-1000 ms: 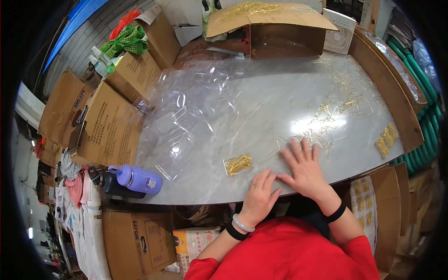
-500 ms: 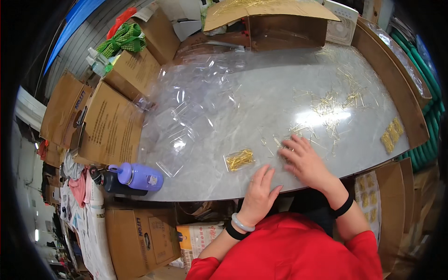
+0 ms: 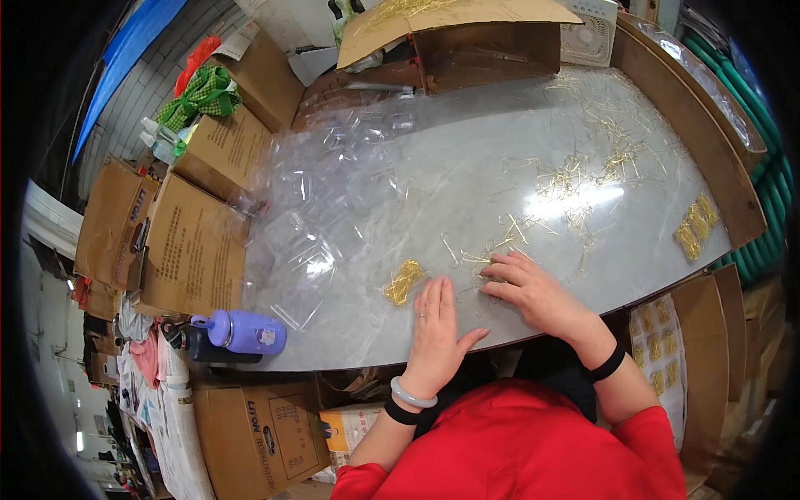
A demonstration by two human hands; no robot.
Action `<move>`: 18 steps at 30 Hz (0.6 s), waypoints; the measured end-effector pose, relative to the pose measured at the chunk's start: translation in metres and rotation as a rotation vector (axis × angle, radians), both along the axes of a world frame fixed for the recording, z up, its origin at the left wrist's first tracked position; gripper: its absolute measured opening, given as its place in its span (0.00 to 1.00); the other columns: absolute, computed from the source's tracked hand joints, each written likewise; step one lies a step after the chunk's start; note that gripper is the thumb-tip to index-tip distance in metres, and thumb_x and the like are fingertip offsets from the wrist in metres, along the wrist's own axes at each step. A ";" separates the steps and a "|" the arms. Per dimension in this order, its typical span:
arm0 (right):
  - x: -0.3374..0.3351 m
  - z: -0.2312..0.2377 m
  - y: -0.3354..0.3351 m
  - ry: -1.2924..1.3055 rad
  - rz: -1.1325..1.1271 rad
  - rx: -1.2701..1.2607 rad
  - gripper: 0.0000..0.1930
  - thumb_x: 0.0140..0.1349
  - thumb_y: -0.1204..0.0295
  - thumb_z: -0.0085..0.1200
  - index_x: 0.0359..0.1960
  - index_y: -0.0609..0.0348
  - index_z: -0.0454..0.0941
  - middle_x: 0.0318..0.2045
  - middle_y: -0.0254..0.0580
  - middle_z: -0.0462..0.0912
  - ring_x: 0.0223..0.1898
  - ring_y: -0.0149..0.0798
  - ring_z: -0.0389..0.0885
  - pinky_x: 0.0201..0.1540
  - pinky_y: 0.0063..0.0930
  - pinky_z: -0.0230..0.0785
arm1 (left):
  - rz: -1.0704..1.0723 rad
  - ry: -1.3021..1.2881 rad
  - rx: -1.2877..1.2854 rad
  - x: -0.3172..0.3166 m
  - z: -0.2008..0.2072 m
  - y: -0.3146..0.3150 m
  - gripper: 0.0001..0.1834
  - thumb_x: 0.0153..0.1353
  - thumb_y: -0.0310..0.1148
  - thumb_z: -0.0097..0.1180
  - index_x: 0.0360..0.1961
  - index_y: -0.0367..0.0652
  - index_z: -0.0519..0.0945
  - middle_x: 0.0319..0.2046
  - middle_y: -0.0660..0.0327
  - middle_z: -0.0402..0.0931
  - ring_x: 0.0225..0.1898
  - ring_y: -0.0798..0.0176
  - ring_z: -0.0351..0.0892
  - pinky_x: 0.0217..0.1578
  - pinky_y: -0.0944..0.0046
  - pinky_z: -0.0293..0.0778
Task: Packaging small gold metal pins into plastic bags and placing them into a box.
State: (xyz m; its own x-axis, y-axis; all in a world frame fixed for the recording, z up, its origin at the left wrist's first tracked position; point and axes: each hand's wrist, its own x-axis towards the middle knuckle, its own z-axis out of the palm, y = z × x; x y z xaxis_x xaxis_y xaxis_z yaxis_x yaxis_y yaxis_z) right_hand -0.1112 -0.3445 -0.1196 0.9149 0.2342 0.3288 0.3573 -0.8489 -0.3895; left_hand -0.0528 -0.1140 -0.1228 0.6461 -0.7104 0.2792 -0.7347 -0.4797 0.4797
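My left hand (image 3: 437, 333) lies palm down near the table's front edge, fingers stretched out flat, holding nothing I can see. Its fingertips are just beside a small bundle of thin gold wire pieces (image 3: 403, 282), probably in a clear bag. Over a few loose gold wire hooks (image 3: 475, 258), my right hand (image 3: 533, 293) rests with its fingers spread and slightly bent. What lies under those fingertips is partly hidden. Farther back spreads a loose scatter of more gold hooks (image 3: 575, 179). Clear plastic bags (image 3: 321, 192) cover the table's left side.
The grey table (image 3: 467, 158) carries a purple bottle (image 3: 254, 332) at front left and packed gold bundles (image 3: 697, 227) at its right edge. Cardboard boxes (image 3: 187, 250) line the left; an open carton (image 3: 492, 62) and a white fan (image 3: 587, 37) stand behind.
My left hand has moved left and forward, its fingers straightening. The gold bundle now lies turned and a little farther left. My right hand stays over the loose hooks. The whole view has shifted slightly.
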 end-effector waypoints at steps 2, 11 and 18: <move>-0.011 0.008 0.003 0.012 -0.091 0.048 0.18 0.63 0.71 0.57 0.55 0.56 0.77 0.63 0.45 0.73 0.69 0.54 0.66 0.73 0.51 0.55 | 0.002 0.007 0.010 0.002 -0.001 0.001 0.52 0.56 0.42 0.72 0.72 0.27 0.54 0.70 0.38 0.55 0.72 0.35 0.54 0.71 0.42 0.52; -0.007 0.000 0.029 0.014 0.079 0.037 0.23 0.60 0.74 0.60 0.58 0.57 0.74 0.62 0.47 0.73 0.68 0.55 0.65 0.71 0.51 0.59 | -0.004 -0.001 0.049 0.006 -0.002 -0.005 0.52 0.54 0.42 0.73 0.71 0.27 0.55 0.69 0.38 0.56 0.72 0.35 0.53 0.71 0.40 0.51; -0.036 0.012 0.029 0.008 -0.316 0.175 0.24 0.62 0.72 0.59 0.60 0.63 0.72 0.61 0.53 0.73 0.67 0.57 0.67 0.70 0.51 0.59 | 0.010 0.042 0.020 0.002 -0.002 -0.006 0.49 0.55 0.40 0.72 0.70 0.30 0.58 0.67 0.40 0.59 0.72 0.35 0.54 0.71 0.39 0.52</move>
